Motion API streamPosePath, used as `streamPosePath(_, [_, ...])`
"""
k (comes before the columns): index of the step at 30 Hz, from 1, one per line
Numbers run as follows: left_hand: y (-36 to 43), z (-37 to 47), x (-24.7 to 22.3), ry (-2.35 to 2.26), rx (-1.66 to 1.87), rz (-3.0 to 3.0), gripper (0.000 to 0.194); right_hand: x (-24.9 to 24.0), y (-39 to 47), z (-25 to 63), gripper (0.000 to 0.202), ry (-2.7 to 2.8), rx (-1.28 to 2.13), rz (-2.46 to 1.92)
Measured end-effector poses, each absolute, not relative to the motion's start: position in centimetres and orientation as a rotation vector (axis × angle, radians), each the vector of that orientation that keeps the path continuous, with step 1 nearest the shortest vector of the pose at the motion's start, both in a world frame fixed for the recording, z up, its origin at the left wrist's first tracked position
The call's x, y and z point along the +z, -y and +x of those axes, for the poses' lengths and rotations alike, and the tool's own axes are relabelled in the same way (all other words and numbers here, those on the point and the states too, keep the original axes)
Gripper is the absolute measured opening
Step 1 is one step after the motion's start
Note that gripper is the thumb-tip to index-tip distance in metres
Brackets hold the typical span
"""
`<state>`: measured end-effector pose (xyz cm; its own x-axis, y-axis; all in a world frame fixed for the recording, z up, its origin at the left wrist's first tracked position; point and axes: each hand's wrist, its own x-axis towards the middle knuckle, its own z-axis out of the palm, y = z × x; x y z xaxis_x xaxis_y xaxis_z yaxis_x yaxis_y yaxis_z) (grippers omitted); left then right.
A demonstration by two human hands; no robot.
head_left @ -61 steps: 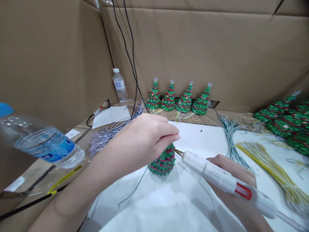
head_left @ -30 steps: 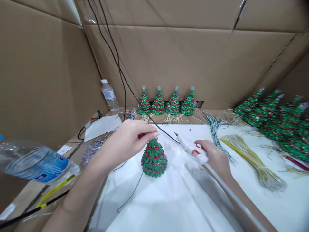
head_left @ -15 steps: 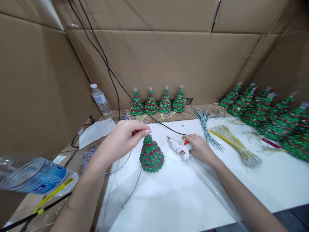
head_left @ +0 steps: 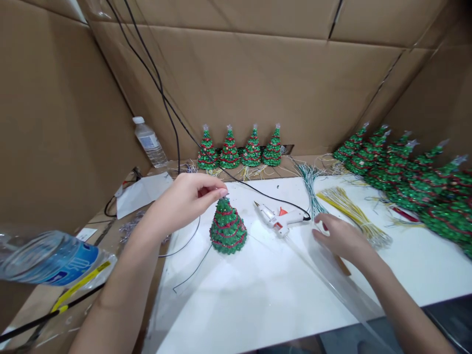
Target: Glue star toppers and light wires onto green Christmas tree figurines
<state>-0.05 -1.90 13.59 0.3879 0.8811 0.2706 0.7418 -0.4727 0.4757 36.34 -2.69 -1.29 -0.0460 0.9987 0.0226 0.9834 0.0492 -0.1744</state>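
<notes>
My left hand (head_left: 201, 199) pinches the tip of a green beaded tree (head_left: 227, 230) with red garlands, which stands upright on the white tabletop (head_left: 236, 300). A dark thin wire (head_left: 195, 273) runs from its base. My right hand (head_left: 334, 233) is over the table, right of the white glue gun (head_left: 278, 220) and not touching it. Its fingers are curled around something with a red bit; a brown strip (head_left: 342, 265) shows under the palm. The gun lies on its side, nozzle to the upper left.
Four trees would be several trees (head_left: 252, 147) along the cardboard wall (head_left: 236, 88); more trees (head_left: 400, 167) crowd the right. Green-white wires (head_left: 312, 189) and yellow wires (head_left: 348, 211) lie near my right hand. A large bottle (head_left: 55, 258) and small bottle (head_left: 150, 142) are left.
My right hand has let go of the glue gun and moved right, away from it. My left hand still pinches the tree's tip. The view has shifted slightly.
</notes>
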Motion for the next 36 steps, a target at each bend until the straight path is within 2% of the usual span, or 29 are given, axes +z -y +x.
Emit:
streamPosePath(4, [1.8, 0.1, 13.6, -1.4, 0.727, 2.329, 0.032, -2.8, 4.3, 38.8, 0.027, 2.113, 0.249, -2.212])
streamPosePath(9, [1.7, -0.1, 13.5, -1.389, 0.731, 2.293, 0.029, -3.8, 4.9, 40.9, 0.029, 2.151, 0.353, -2.104])
streamPosePath(16, [1.7, -0.2, 13.4, -1.395, 0.726, 2.272, 0.027, -0.4, 5.0, 38.3, 0.03, 2.218, 0.499, -1.72])
streamPosePath(20, [1.8, -0.1, 13.5, -1.387, 0.735, 2.288, 0.026, 3.0, 4.4, 33.5, 0.016, 2.332, 0.357, -1.213])
streamPosePath(24, [1.8, -0.2, 13.4, -1.379, 0.731, 2.31, 0.025, 5.4, 3.5, 28.7, 0.014, 2.368, 0.171, -0.921])
streamPosePath(28, [1.8, -0.2, 13.4, -1.371, 0.733, 2.309, 0.025, 6.2, 2.8, 25.4, 0.015, 2.403, 0.019, -0.843])
streamPosePath(36, [1.8, 0.0, 13.4, -1.334, 0.749, 2.31, 0.024, 5.8, 2.0, 23.2, 0.014, 2.393, 0.015, -0.873])
